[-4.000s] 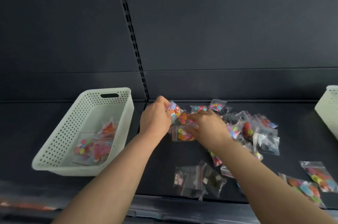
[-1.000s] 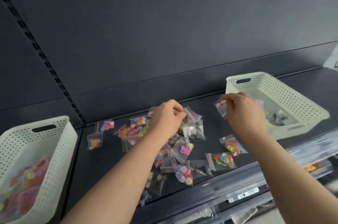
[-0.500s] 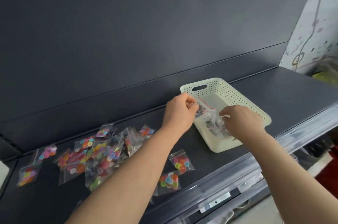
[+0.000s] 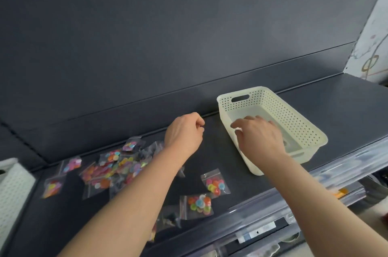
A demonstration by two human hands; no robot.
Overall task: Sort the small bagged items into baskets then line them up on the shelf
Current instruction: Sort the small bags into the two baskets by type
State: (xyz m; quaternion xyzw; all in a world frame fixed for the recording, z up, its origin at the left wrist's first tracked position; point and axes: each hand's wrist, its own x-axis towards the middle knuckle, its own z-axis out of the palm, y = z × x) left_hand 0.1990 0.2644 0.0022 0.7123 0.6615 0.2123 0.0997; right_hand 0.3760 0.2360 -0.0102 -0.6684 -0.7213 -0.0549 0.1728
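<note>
A cream perforated basket (image 4: 305, 125) stands on the dark shelf (image 4: 346, 109) at the right. My right hand (image 4: 259, 136) reaches down into it with fingers spread and relaxed; clear bags (image 4: 288, 143) on its floor are mostly hidden by the hand. My left hand (image 4: 184, 132) hovers just left of the basket, fingers curled, with nothing visible in it. A pile of small clear bags with coloured discs (image 4: 109, 168) lies at the left. Two more coloured bags (image 4: 215, 185) (image 4: 199, 204) lie near the front edge, beside a bag of dark pieces (image 4: 170, 218).
A second white basket (image 4: 12, 189) shows at the far left edge. The dark back panel (image 4: 189, 36) rises behind the shelf. Below the front edge runs a label strip (image 4: 258, 232) with lower shelves. A pale wall (image 4: 375, 36) bounds the right end.
Half a second ago both hands held clear bags over the right basket. Now the bags are out of my hands, the left hand has drawn back left and the right sits lower in the basket.
</note>
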